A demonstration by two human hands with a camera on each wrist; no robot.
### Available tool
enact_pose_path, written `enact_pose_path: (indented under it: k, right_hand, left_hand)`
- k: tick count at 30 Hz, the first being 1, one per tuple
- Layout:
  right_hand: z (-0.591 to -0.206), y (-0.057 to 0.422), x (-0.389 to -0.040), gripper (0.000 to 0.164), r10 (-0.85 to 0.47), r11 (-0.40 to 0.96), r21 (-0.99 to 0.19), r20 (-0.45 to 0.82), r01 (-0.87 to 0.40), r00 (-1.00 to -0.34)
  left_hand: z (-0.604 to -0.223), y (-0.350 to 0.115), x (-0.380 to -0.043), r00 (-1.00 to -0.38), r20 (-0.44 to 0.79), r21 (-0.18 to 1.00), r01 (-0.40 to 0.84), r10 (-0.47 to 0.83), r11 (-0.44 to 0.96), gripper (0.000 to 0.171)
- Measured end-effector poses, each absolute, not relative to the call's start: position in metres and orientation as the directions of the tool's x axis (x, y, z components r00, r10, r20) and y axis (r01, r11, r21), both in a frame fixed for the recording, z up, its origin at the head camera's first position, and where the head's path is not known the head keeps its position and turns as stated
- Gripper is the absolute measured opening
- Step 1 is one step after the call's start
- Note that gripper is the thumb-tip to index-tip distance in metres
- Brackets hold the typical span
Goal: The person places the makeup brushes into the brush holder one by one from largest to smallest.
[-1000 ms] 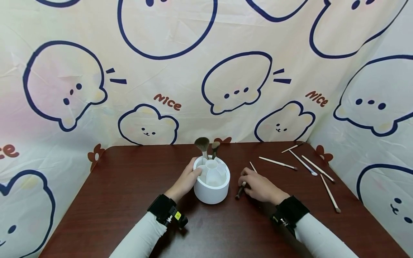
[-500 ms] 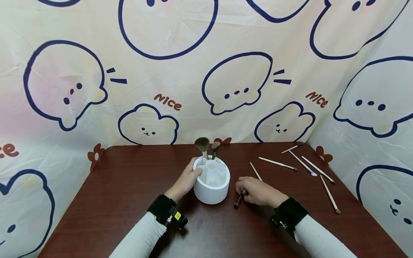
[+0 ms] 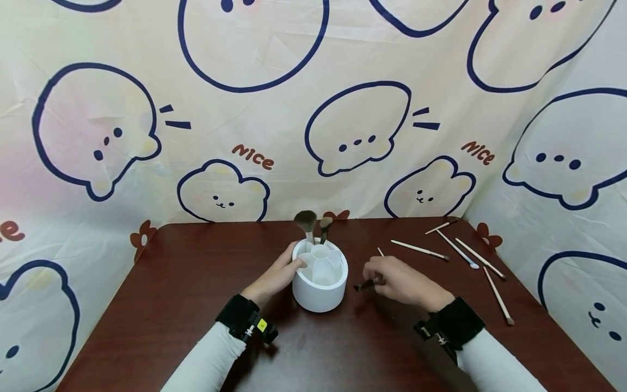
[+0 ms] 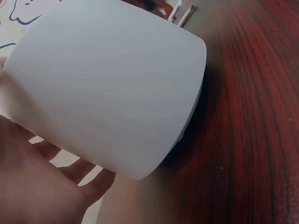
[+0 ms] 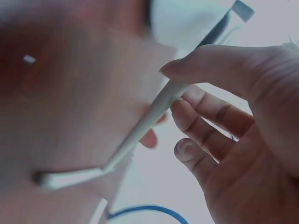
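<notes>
A round white brush holder (image 3: 319, 294) with inner compartments stands upright on the table. Two makeup brushes, a broad one (image 3: 306, 222) and a narrower one (image 3: 325, 225), stand bristles up in its back part. My left hand (image 3: 276, 275) grips the holder's left side, thumb over the rim and, in the left wrist view, fingers along the wall (image 4: 107, 88). To the right of the holder, my right hand (image 3: 404, 280) pinches a makeup brush (image 5: 156, 109) between thumb and fingers. Its dark head (image 3: 364, 285) points left towards the holder, apart from it.
Several pale-handled brushes lie at the right, among them one near the back (image 3: 418, 250) and one near the right edge (image 3: 498, 296). A handle tip (image 3: 380, 251) shows behind my right hand. A printed cloth (image 3: 289, 120) rises behind the dark wooden table (image 3: 206, 250).
The brush in my right hand has swung from slanting down-left to nearly level, its head now higher. My right hand has turned and shifted slightly. My left hand still holds the holder.
</notes>
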State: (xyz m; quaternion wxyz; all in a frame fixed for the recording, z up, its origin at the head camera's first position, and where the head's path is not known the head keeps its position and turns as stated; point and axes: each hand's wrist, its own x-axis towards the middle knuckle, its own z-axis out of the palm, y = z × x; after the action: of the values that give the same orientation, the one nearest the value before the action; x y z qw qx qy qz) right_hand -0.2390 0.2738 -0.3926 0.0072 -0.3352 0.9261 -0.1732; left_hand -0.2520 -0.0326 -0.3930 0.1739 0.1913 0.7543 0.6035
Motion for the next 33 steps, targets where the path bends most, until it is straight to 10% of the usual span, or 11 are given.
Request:
enact_pose_path:
  k: [20,33]
  right_hand:
    - [-0.320,0.256,-0.249,0.008,-0.429,0.613,-0.431,0.522,-0.662,-0.737]
    - [-0.311,0.219,-0.254,0.011,-0.268,0.537,-0.597,0.549,-0.596,-0.791]
  left_hand:
    - [-0.417,-0.039,-0.259,-0.866,-0.047,0.973,0.073,0.499,0.219,0.049]
    - [-0.415,-0.038,-0.267,-0.885,-0.007,0.969,0.108,0.466,0.221,0.040]
